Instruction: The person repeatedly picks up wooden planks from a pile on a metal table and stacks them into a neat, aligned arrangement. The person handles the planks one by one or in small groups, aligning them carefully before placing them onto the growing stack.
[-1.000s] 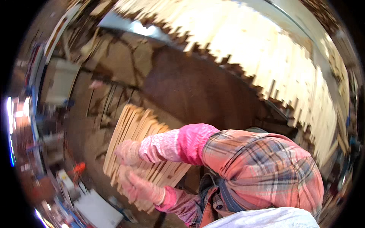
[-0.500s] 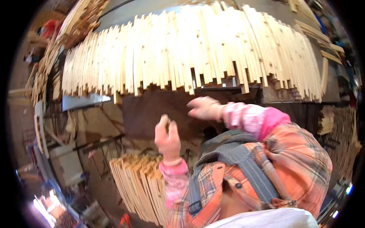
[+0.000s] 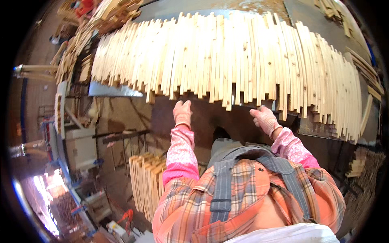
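Both my hands wear pale gloves with knit cuffs. My left hand [image 3: 182, 111] is just below the near ends of a wide row of pale wooden strips [image 3: 194, 56], its thumb and fingers apart with nothing visible between them. I cannot tell whether its fingertips touch the strip ends. Farther right, my right hand [image 3: 265, 120] hovers by the uneven near ends, fingers loosely bent and slightly apart, holding nothing that I can see. The strips lie side by side, pointing away from me, across a dark metal table [image 3: 255, 5].
At lower left stands a stack of wooden strips [image 3: 148, 182]. More strips [image 3: 364, 73] lie at the table's right end, with a pile of wood [image 3: 109, 18] at far left. Another person in red [image 3: 84, 7] shows at the upper left. A metal rack [image 3: 125, 135] stands left of me.
My hands have moved apart and up to the strips' near ends, the right one shifting right. The view has turned, so the row appears farther right and lower.
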